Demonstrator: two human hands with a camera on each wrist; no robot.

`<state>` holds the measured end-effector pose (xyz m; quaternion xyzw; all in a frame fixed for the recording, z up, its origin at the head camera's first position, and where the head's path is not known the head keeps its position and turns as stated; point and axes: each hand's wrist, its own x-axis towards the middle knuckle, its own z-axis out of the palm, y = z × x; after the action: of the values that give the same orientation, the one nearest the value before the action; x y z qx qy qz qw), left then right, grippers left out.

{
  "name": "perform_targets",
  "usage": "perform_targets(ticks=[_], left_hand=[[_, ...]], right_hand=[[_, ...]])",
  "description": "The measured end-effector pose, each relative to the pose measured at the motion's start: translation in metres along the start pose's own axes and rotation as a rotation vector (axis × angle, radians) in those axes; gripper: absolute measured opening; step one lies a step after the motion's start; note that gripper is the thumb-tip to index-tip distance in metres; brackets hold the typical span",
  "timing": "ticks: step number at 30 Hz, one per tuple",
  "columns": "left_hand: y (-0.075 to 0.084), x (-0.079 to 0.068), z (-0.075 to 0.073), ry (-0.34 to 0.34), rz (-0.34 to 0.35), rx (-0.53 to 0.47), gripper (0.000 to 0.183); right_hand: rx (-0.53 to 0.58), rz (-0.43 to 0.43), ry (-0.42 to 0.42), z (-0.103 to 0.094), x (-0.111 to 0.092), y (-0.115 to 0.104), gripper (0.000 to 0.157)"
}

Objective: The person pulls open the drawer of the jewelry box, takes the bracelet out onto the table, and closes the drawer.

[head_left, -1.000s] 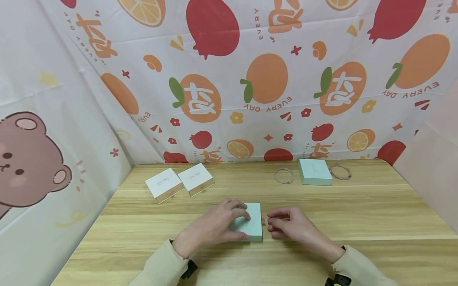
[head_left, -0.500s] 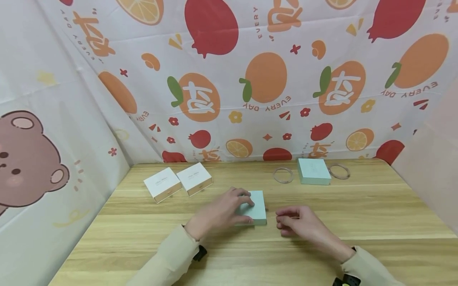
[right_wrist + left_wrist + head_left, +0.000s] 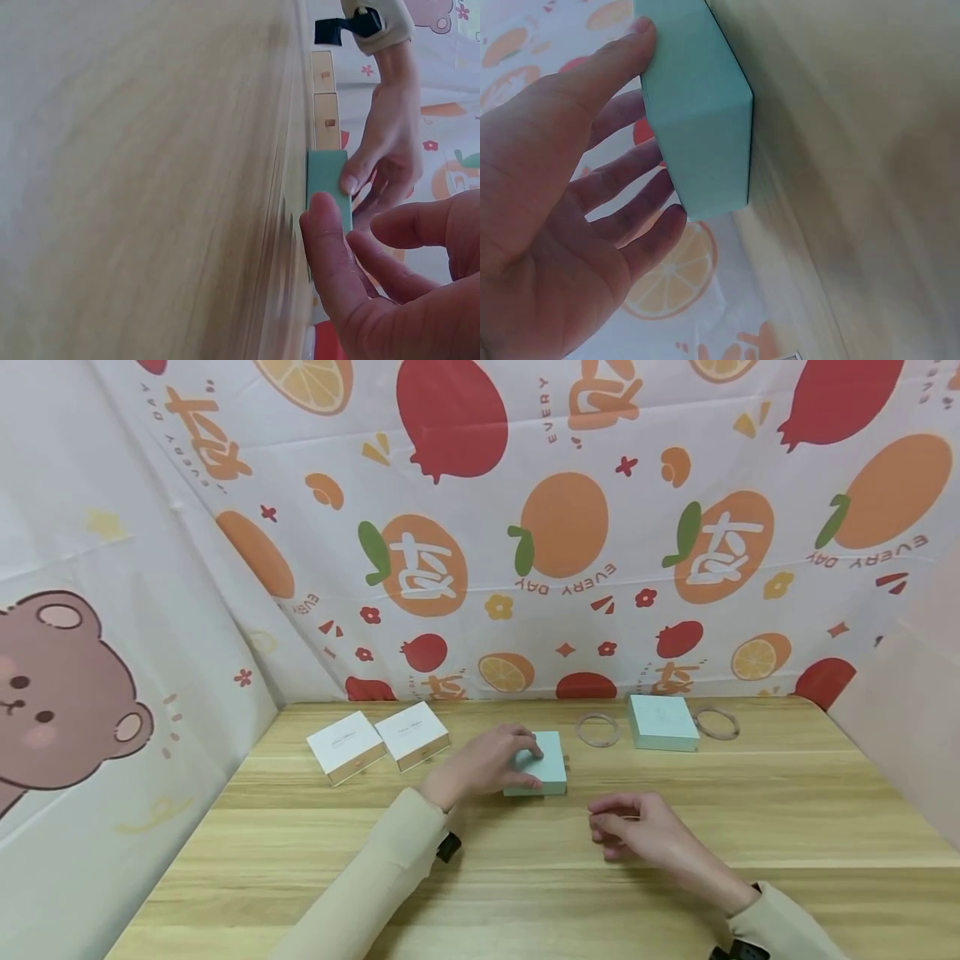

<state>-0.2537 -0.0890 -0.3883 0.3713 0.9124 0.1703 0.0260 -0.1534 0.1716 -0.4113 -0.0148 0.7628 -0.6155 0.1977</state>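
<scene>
A mint-green box (image 3: 551, 760) lies flat on the wooden table, a small brown tab (image 3: 567, 762) showing at its right side. My left hand (image 3: 491, 764) rests on its top from the left, fingers loosely bent and thumb along the front upper edge. In the left wrist view, the thumb and fingertips meet the upper face of the green box (image 3: 709, 154), the palm standing away from it. My right hand (image 3: 637, 827) is held to the right and nearer, its fingers loosely curved with nothing between them.
Two white boxes (image 3: 345, 745) with tan drawer fronts sit at back left. Another mint-green box (image 3: 663, 722) stands at back right, between a bangle-like ring (image 3: 597, 743) and a second ring (image 3: 717, 737). A fruit-print curtain (image 3: 487, 552) hangs behind the table (image 3: 300, 877).
My left hand has slid the mint-green box away from me and slightly right, toward the back row. My right hand has moved away from its side, to the right.
</scene>
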Motion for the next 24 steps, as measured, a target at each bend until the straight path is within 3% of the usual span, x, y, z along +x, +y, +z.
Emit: perform_targets(ticks=[11,18,24], left_hand=[[-0.016,0.034,-0.001,-0.003,-0.004,-0.031,0.043],[-0.02,0.045,-0.003,-0.025,-0.044,-0.037,0.044],[-0.025,0.053,-0.004,-0.011,-0.026,-0.029,0.041]], right_hand=[[-0.009,0.012,0.016,-0.002,-0.001,0.002,0.03],[-0.014,0.015,0.018,-0.003,-0.002,0.002,0.029],[-0.016,0.012,0.015,-0.003,-0.002,0.003,0.029]])
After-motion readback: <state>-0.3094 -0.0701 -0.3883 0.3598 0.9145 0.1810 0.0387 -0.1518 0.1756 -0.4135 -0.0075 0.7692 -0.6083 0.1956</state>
